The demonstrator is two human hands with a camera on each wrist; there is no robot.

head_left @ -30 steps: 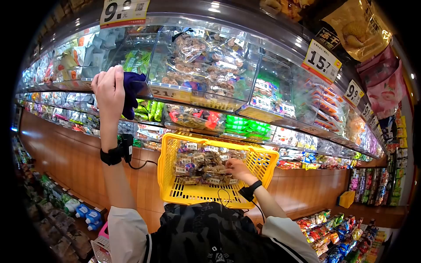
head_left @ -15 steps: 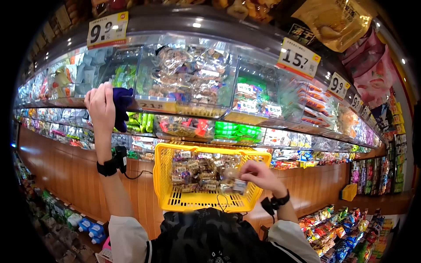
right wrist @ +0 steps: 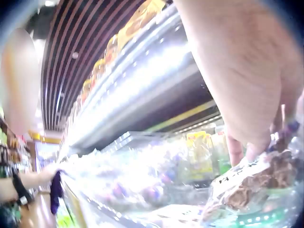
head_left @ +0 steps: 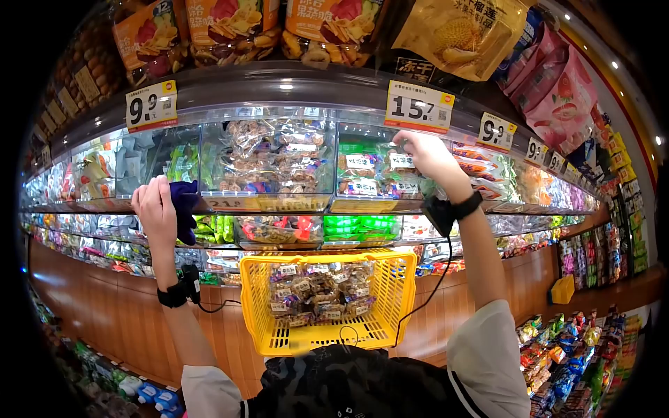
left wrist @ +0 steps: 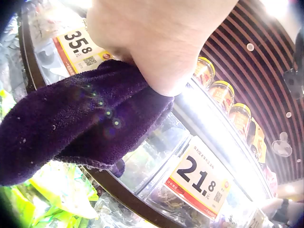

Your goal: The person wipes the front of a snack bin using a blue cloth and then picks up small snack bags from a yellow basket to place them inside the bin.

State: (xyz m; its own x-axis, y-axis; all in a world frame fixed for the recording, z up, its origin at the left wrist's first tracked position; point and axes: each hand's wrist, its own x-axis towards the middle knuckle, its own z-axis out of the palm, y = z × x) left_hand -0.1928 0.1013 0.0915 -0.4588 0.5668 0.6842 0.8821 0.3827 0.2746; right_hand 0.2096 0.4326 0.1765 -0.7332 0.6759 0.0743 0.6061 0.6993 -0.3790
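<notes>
My left hand (head_left: 157,205) holds a dark purple cloth (left wrist: 90,118) at the shelf's front edge, left of a clear bin of brown snack packets (head_left: 279,160). My right hand (head_left: 435,164) reaches over a neighbouring bin with green and brown packets (head_left: 369,174). In the right wrist view its bent fingers (right wrist: 235,149) meet a clear packet of brown pieces (right wrist: 242,190) with a white label. Part of the fingers is hidden behind the hand. Below, a yellow shopping basket (head_left: 254,313) contains several brown snack packets (head_left: 317,296).
Price tags (head_left: 418,106) line the shelf's upper rail, with orange and gold bags (head_left: 463,35) above. Lower shelves hold green packets (head_left: 359,226). A cable (head_left: 428,299) runs down from the right wrist. More snack racks (head_left: 564,355) stand behind, on the right.
My right hand has left the basket, where it was handling a packet, and moved up to the bin. My left hand stays at the shelf edge with the cloth. The head view has shifted.
</notes>
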